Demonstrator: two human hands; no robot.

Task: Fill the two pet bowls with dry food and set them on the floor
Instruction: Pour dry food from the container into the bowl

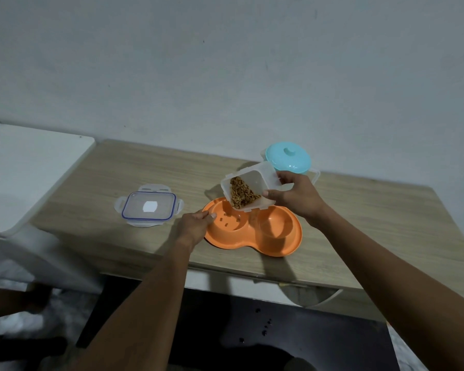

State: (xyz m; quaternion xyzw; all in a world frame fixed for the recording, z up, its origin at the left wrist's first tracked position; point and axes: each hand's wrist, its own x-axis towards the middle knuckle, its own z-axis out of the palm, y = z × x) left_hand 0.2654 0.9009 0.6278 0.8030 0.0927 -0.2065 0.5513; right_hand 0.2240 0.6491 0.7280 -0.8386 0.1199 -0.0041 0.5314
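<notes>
An orange double pet bowl lies on the wooden table. My left hand grips its left rim. Above the left cup, my right hand holds a clear plastic container, tilted with its mouth down. Brown dry food is piled at the container's lower lip, and a few pieces lie in the left cup. The right cup holds nothing.
The container's clear lid with a blue seal lies flat on the table to the left. A teal lidded pot stands at the back near the wall. A white surface adjoins the table's left end. Dark floor lies below.
</notes>
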